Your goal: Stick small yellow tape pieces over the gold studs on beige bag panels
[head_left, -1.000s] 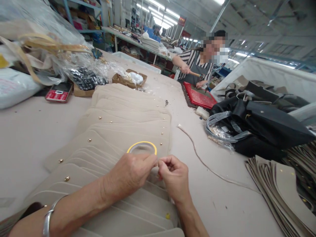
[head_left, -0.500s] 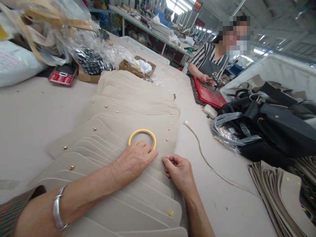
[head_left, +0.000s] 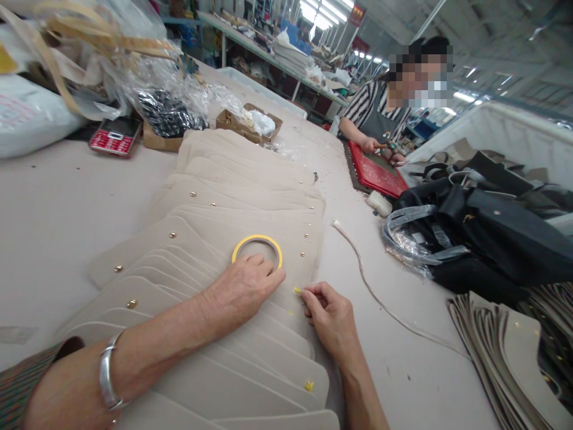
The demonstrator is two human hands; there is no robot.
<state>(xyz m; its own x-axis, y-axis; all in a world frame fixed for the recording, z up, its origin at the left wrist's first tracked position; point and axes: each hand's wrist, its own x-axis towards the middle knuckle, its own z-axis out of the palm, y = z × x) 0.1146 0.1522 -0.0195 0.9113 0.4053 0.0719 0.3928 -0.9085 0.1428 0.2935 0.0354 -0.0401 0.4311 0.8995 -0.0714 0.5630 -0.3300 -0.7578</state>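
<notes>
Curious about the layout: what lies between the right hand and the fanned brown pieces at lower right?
A thin pale cord lies on the tabletop between the right hand and the brown pieces, as the head view shows.

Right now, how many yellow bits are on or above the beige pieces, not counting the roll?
3: one bit pinched in the right hand; a tiny fleck just below it, on the beige pieces; and a lower bit near their right edge. The left hand may hide more.
</notes>
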